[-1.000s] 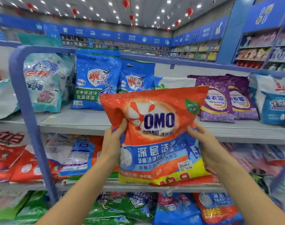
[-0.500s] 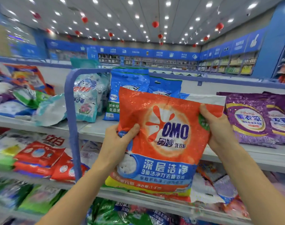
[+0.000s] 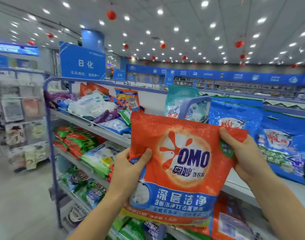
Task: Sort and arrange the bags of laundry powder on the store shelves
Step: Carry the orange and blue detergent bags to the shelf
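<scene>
One view on file, head camera. Where is the OMO bag (image 3: 181, 163), and what has hold of it? — K.

Held up in the air in front of the shelving, printed face toward the camera, upright with a slight tilt. Left hand (image 3: 129, 168) pinches its left edge about halfway up, thumb on the front. Right hand (image 3: 243, 156) grips the upper right corner, thumb at the top edge. Both are clasped on the bag, and it rests on no shelf. — M.

Progress? — K.

Early, by my reading. Blue bags (image 3: 235, 116) stand upright on the top shelf (image 3: 232, 187) at right, behind the held bag, and look ordered. A teal bag (image 3: 178, 101) stands just beside them. At left the top-tier pile (image 3: 92, 105) is mixed: white, purple and orange packs lying across one another. Red-and-green bags (image 3: 75, 141) one tier down lie in a loose stack. The held bag is not yet placed, and I cannot tell which tier is meant for it. — M.

Bag condition? — K.

Glossy orange-red film, white splash logo with dark blue lettering, blue band below, yellow strip at the bottom. It is plump and creased where the fingers press. No tear is visible. Being a soft pouch, it will likely slump unless leaned on a neighbour. — M.
</scene>
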